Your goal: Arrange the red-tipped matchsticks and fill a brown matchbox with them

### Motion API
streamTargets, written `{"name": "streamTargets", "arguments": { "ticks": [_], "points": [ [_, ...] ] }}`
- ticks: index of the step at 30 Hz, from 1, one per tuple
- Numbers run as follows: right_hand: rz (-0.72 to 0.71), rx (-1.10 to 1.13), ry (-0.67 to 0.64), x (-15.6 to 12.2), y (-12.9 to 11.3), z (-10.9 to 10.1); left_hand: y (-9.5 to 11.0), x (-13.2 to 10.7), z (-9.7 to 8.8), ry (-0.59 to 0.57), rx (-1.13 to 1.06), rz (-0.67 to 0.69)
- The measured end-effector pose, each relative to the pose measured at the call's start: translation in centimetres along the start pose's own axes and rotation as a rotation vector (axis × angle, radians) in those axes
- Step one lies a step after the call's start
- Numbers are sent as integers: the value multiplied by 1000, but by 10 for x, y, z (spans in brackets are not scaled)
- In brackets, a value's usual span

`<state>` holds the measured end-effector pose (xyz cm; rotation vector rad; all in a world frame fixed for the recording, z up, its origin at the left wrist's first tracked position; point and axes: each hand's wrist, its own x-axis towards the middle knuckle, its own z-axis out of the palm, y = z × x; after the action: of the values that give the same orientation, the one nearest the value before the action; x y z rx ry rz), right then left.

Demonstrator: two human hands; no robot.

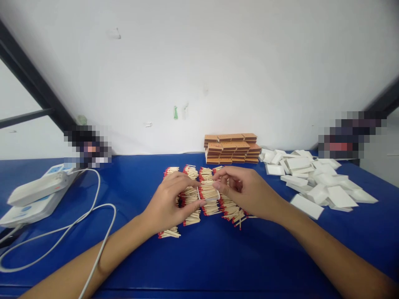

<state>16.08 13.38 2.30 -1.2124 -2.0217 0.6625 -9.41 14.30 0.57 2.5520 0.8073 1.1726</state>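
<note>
A white matchbox tray (209, 200) with red-tipped matches in it is held above the rows of matches by my left hand (171, 199), thumb and index finger at its left end. My right hand (240, 189) is closed at the tray's right side, thumb and fingers drawn together; what they pinch, if anything, is too small to make out. Beneath both hands, loose matches (191, 219) lie in several rows on the blue table (199, 261). Part of these rows is hidden behind my hands.
Brown matchbox sleeves (232, 148) are stacked against the white wall (199, 74). Right of them lies a pile of white trays (321, 182). A white power strip (46, 191) sits at the left, and its white cable (99, 207) loops across my left forearm.
</note>
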Motion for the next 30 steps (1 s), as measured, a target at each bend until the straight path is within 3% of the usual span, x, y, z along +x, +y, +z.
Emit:
{"name": "streamTargets", "arguments": {
  "ticks": [6,11,14,15,18,23,30],
  "points": [
    [23,85,-154,1,0,-10,2,7,-2,33,-63,-106],
    [26,43,-57,6,6,-22,-7,31,-4,31,-17,-101],
    [62,-45,77,11,16,-35,-24,61,2,60,213,-19],
    [81,-80,124,13,20,-39,-31,72,7,1,353,50],
    [144,-169,222,17,30,-49,-48,105,23,-118,450,121],
    [163,-194,289,20,38,-53,-67,138,47,-183,537,73],
    [101,-208,307,20,41,-52,-80,150,52,-199,521,-52]
  ]
}}
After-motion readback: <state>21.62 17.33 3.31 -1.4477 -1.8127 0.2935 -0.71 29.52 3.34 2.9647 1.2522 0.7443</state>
